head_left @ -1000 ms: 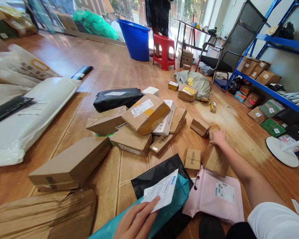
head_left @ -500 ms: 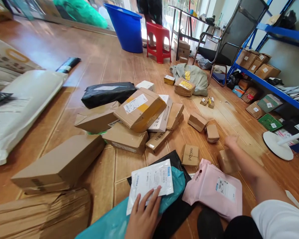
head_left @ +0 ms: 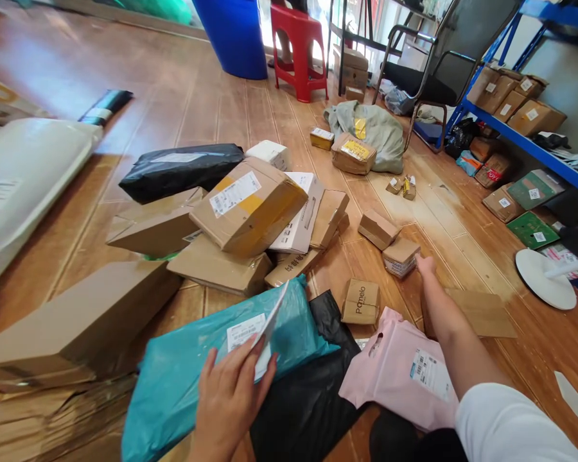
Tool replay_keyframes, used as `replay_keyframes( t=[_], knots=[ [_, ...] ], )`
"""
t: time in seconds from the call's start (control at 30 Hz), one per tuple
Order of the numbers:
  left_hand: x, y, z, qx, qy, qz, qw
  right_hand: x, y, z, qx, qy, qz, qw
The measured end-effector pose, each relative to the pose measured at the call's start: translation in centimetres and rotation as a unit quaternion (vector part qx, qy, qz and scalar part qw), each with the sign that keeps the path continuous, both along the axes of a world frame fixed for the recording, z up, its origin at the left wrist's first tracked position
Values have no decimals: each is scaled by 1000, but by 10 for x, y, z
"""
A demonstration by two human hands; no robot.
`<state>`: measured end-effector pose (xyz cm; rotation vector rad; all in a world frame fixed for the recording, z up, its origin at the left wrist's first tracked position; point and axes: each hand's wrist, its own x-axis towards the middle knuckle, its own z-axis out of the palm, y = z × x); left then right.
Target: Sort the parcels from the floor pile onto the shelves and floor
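Note:
My left hand point(head_left: 234, 385) pinches a white mailer point(head_left: 272, 314), tilted nearly edge-on to me. Below it lies a teal plastic parcel point(head_left: 173, 366) with a white label, partly over a black plastic bag point(head_left: 303, 410). My right hand point(head_left: 426, 264) reaches forward, its fingers at the right side of a small cardboard box point(head_left: 401, 253) whose printed front face shows. Right beside that box is another small carton point(head_left: 378, 230). A box marked Pomelo point(head_left: 361, 301) and a pink mailer point(head_left: 404, 372) lie nearer to me.
Several cartons, among them a taped box point(head_left: 248, 212), are piled at centre left with a black parcel point(head_left: 178, 168). A long carton point(head_left: 77, 321) lies at left. Beyond stand a red stool point(head_left: 298, 51), a blue bin point(head_left: 236, 38), a chair point(head_left: 424, 83) and blue shelving point(head_left: 530, 128).
My left hand has tipped the white mailer up, baring the teal parcel's label. The right hand has moved left to the small box, which now shows its printed side. The view has shifted downward.

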<state>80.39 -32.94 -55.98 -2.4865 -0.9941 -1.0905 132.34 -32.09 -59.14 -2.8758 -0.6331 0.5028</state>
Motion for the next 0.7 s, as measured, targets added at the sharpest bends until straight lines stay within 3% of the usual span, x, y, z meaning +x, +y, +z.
replay_keyframes(
  t=[0.07, 0.13, 0.2, 0.27, 0.33, 0.5, 0.6, 0.63, 0.7],
  knots=[
    [19, -16, 3, 10, -8, -3, 1000, 1, -3, 4, 8, -9, -4, 1000],
    [38, -29, 1, -5, -23, -13, 1000, -4, 2, 7, 25, -28, 39, 999],
    [52, -39, -3, -24, -29, -23, 999, -13, 13, 7, 50, -10, 159, 986],
    [62, -46, -7, -39, -36, -27, 998, -25, 26, 5, 68, 59, 282, 955],
    [66, -51, -8, -49, -40, -35, 997, -35, 33, 2, 75, 121, 325, 935],
    [47, -47, 7, -16, -41, -11, 999, -42, 11, 9, 58, 120, 297, 945],
    [21, -35, 18, 51, -71, 41, 995, -39, -18, 21, 146, 166, 257, 941],
    [13, -30, 20, 66, -72, 41, 994, -40, -29, 24, 203, 221, 229, 926],
    [0, -20, 16, 47, -45, 14, 998, -45, -50, 28, 301, 369, 159, 865]
  ],
)
